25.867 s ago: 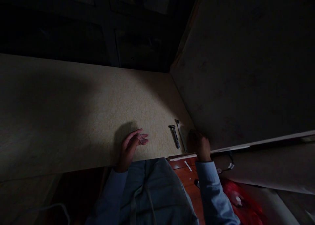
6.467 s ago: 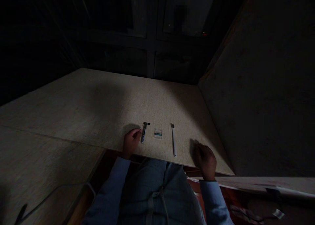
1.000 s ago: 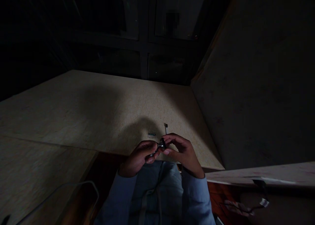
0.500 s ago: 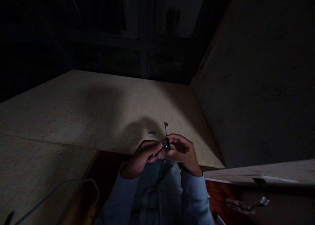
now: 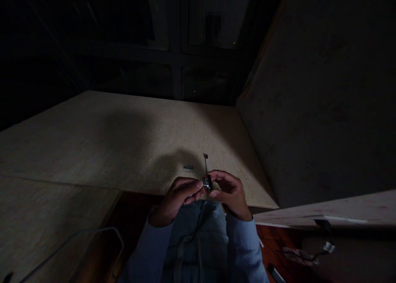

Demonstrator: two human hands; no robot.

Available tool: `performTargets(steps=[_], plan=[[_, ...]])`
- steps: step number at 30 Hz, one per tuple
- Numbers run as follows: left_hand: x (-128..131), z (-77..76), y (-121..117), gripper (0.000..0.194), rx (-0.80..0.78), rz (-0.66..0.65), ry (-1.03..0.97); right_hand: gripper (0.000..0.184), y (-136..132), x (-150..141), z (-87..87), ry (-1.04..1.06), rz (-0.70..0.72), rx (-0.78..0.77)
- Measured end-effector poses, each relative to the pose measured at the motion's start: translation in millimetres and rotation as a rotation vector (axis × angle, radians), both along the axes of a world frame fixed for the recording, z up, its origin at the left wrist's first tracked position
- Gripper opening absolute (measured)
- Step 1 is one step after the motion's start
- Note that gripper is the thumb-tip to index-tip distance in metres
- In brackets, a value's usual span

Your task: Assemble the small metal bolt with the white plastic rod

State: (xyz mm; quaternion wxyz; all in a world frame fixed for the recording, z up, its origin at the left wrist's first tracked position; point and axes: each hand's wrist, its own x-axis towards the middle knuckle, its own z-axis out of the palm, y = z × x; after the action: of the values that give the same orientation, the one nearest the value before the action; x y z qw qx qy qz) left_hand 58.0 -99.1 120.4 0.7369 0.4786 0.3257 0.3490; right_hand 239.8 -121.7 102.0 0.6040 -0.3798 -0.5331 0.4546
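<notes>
My left hand (image 5: pixel 181 196) is closed, its thumb and fingers pinching the left side of a small black and silver object (image 5: pixel 207 183). From the other side, my right hand (image 5: pixel 230 191) holds the object's dark edge between thumb and fingers. The object is too small and dim to name. A thin rod with a dark tip (image 5: pixel 206 161) shows just beyond the fingers; whether it joins the object or lies on the surface I cannot tell. A small dark greenish bar (image 5: pixel 188 167) lies on the pale surface beyond my left hand.
The pale surface (image 5: pixel 123 151) runs back to a dark window (image 5: pixel 176 68). A patterned wall (image 5: pixel 315 109) rises at the right. A grey cable (image 5: pixel 93 230) loops at lower left. On the reddish floor at lower right lie a dark cable (image 5: pixel 328 246) and a small pale item (image 5: pixel 276 274).
The whole view has shifted slightly. Both hands keep their hold on the small object, which appears turned a little. The greenish bar stays on the surface.
</notes>
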Motion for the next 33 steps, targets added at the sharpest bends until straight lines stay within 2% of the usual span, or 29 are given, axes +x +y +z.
performTargets(steps=[7,12,25,33], plan=[[1.3,8.2,-2.1,0.044,0.03,0.02,0.024,0.043,2.1,1.8,-2.0,-0.011,-0.049,-0.017],[0.9,4.4,0.4,0.045,0.025,0.01,0.018,0.043,2.4,3.0,-5.5,0.023,-0.013,-0.029],[3.5,-4.8,1.8,0.047,0.009,0.055,-0.071,0.043,-0.8,7.8,-10.5,0.0,-0.045,-0.038],[10.2,-2.2,-2.3,0.04,-0.045,0.031,-0.111,0.038,-7.0,17.4,0.3,0.036,-0.127,-0.036]])
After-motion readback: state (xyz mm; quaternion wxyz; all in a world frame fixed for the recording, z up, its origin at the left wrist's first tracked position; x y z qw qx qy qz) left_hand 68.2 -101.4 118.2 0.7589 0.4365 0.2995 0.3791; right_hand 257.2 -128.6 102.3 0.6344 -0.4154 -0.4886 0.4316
